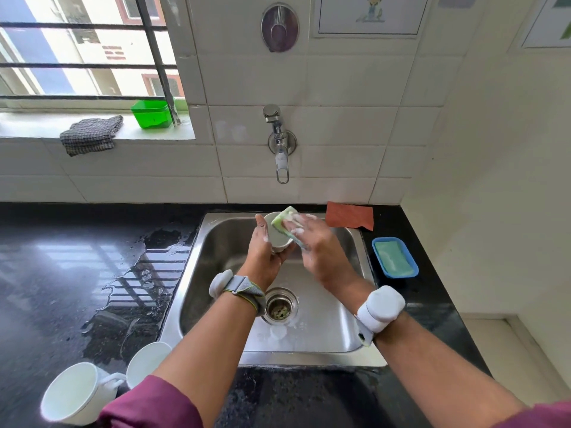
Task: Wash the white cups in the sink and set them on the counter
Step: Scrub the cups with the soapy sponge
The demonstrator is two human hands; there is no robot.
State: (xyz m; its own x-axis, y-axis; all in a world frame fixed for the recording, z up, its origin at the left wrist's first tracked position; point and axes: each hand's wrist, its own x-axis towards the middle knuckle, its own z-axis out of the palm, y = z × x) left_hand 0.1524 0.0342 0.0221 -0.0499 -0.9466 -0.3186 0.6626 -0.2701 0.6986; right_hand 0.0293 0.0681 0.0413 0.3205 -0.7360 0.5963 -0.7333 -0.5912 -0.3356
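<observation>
Two spare cups (71,393) lie at 7 o'clock on the tabletop (61,273); over the sink (340,335), left hand (262,257) grips a cup (278,236), right hand (315,242) grips a sponge (282,219).

Left hand (265,256) grips white cup (278,235); right hand (319,247) seemingly presses sponge (285,218) against it.

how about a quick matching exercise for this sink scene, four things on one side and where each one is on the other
Things
1. sponge
2. checked cloth
3. blue tray
4. pair of cups

Places
a. on the window sill
b. on the counter left of the sink
c. in the right hand
d. on the counter right of the sink

Pairs: 1-c, 2-a, 3-d, 4-b
</observation>
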